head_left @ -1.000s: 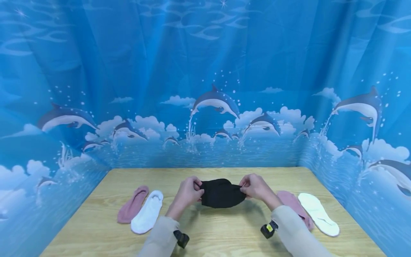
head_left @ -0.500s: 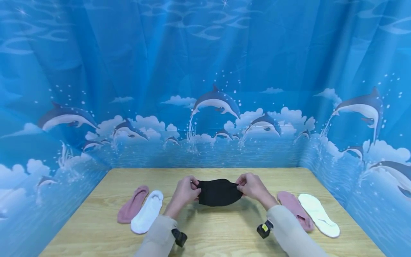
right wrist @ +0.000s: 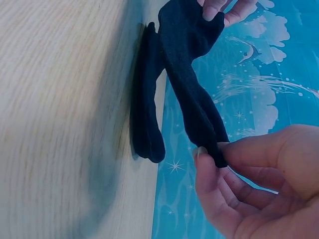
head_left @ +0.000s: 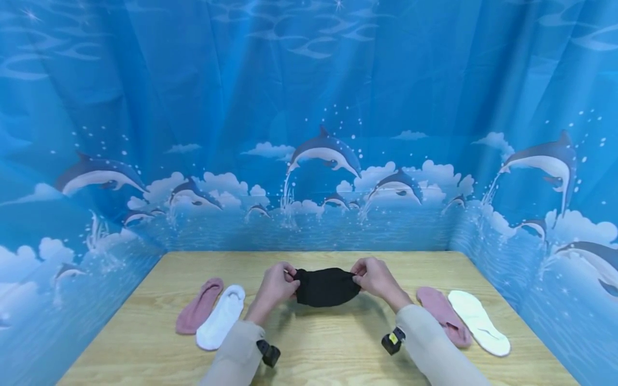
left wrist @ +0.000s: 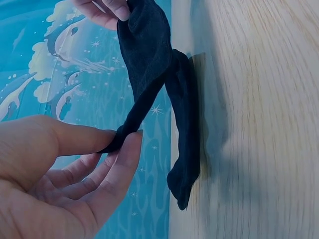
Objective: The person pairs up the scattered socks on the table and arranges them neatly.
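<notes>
A black sock (head_left: 325, 288) is stretched sideways between my two hands above the middle of the table. My left hand (head_left: 276, 287) pinches one end between thumb and fingers. At the opposite end, thumb and fingertips of my right hand (head_left: 379, 280) pinch the cloth. Both wrist views show a second black sock (left wrist: 185, 134) lying on the wood beyond the held one; in the head view the held sock hides it. From the right wrist, the held sock (right wrist: 187, 69) looks twisted and narrow near the pinching fingers.
To the left on the wooden table (head_left: 333, 354) lie a pink sock (head_left: 199, 308) and a white sock (head_left: 221, 319). On the right another pink sock (head_left: 441, 313) and white sock (head_left: 478, 321) lie side by side. A blue dolphin-printed curtain (head_left: 309, 107) borders the table.
Both hands have shifted slightly left together, carrying the stretched black sock with them. The pink and white socks have stayed in place.
</notes>
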The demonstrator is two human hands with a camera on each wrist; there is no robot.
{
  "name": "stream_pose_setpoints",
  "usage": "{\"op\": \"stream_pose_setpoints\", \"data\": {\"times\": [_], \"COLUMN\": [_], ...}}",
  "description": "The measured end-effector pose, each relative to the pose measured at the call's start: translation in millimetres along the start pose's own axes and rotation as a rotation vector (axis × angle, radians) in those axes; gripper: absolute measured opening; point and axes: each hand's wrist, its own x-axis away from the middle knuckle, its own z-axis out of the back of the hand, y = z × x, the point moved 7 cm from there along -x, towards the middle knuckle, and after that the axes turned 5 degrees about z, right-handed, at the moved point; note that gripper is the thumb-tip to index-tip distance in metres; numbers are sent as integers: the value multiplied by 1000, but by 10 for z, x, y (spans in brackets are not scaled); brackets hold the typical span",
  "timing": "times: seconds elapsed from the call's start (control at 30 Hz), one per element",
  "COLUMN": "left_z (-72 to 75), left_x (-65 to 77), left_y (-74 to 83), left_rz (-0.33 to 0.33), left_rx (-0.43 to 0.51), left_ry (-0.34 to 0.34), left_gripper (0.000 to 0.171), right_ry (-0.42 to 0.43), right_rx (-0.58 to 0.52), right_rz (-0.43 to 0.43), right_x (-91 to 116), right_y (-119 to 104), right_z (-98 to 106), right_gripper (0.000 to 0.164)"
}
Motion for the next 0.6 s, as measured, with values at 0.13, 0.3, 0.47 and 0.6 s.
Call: {"op": "stream_pose_setpoints", "data": {"times": [0.13, 0.3, 0.47, 0.6], "left_z": [16, 31, 42, 49], "left_x": [1, -13, -41, -62], "left_y": [-5, -14, 3, 11], "left_rz": [0, 4, 2, -8], "left_rx": [13, 9, 4, 11], "left_ry": [7, 19, 21, 22], "left_gripper": [18, 18, 16, 15], "right_ry": [6, 11, 22, 34], "right_rx": [-1, 12, 38, 64], "right_rz": [-4, -9, 3, 18], "right_x": [-27, -49, -86, -105], "right_y": [3, 13, -8, -24], "right_z": [-12, -17, -8, -1], "right_gripper": [6, 7, 7, 11]}}
